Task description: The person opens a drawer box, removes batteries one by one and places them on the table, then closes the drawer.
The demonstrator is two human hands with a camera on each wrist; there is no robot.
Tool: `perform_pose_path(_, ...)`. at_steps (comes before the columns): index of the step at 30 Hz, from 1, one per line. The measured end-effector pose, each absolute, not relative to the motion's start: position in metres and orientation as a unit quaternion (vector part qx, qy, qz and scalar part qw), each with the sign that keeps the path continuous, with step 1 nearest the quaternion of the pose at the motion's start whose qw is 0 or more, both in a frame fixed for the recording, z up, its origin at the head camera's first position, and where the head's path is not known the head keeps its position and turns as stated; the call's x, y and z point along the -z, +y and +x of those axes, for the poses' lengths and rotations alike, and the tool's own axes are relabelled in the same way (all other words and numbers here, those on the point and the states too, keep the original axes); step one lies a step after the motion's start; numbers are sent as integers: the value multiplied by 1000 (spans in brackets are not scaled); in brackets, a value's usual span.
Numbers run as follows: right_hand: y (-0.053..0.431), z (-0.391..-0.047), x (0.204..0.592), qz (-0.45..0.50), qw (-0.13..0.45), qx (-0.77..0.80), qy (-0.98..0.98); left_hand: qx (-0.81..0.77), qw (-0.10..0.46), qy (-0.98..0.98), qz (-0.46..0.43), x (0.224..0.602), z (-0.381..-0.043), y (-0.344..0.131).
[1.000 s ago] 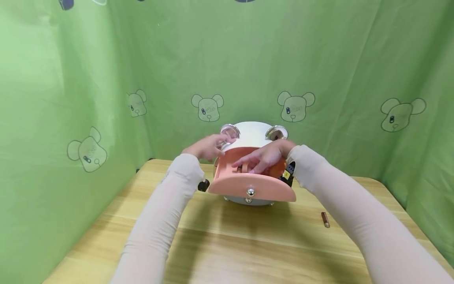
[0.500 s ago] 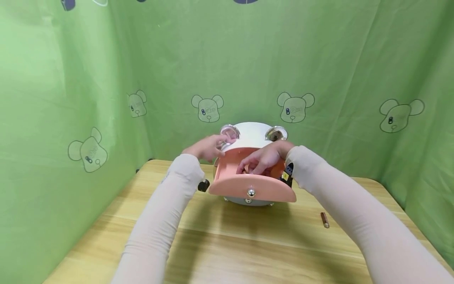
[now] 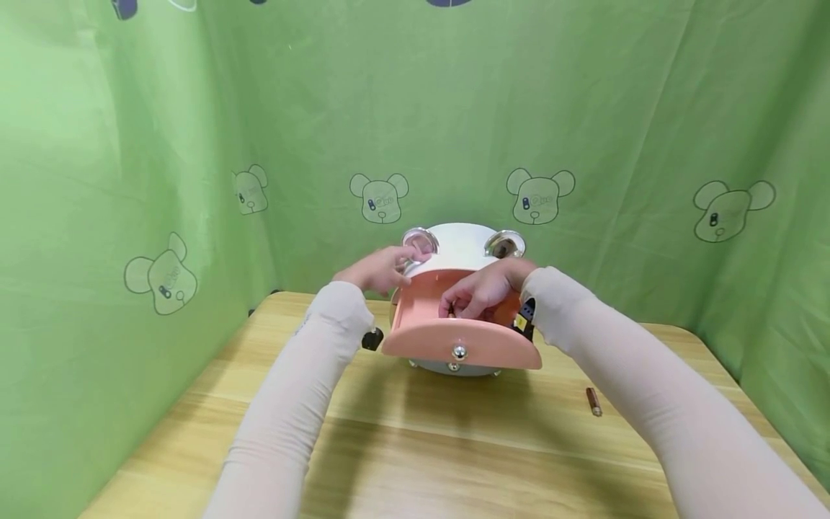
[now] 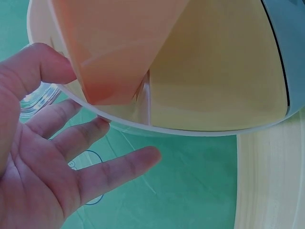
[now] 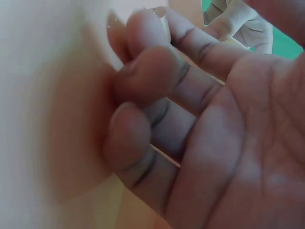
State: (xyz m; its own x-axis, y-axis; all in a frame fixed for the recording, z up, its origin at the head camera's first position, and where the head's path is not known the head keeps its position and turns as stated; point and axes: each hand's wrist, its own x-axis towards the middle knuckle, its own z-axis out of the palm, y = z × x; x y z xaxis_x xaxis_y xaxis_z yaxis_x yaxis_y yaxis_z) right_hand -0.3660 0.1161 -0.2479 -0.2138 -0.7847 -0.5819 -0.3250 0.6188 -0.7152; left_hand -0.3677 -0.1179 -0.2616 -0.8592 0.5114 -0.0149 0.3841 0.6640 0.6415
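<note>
A rounded drawer cabinet (image 3: pixel 462 241) with a white top stands at the table's middle, its pink upper drawer (image 3: pixel 421 339) pulled out. My left hand (image 3: pixel 382 269) rests at the cabinet's upper left edge. In the left wrist view its fingers (image 4: pixel 119 171) are spread rather straight, with fingertips at the white rim and the thumb by the drawer's side. My right hand (image 3: pixel 483 290) reaches down inside the drawer with curled fingers, pinching a small brown item (image 3: pixel 452 308) between thumb and fingertips. The drawer's front wall and the fingers hide most of that item; I cannot tell its kind.
Two round silver pieces (image 3: pixel 506 245) sit on the cabinet's top corners. A grey lower drawer (image 3: pixel 428 366) with a silver knob is closed below. A small reddish-brown tube (image 3: pixel 593 401) lies on the wooden table (image 3: pixel 519 461) at the right. Green curtains (image 3: pixel 454 130) surround the table.
My right hand's outstretched fingers have curled inward and closed around the small brown item in the drawer, shifting slightly right. My left hand and the cabinet have stayed in place.
</note>
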Motion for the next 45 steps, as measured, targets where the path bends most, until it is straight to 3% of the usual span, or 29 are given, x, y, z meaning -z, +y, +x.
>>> perform_pose_path(45,118,-364,246,-360,508,235,747,-336,95,907,235,262,-365,-116)
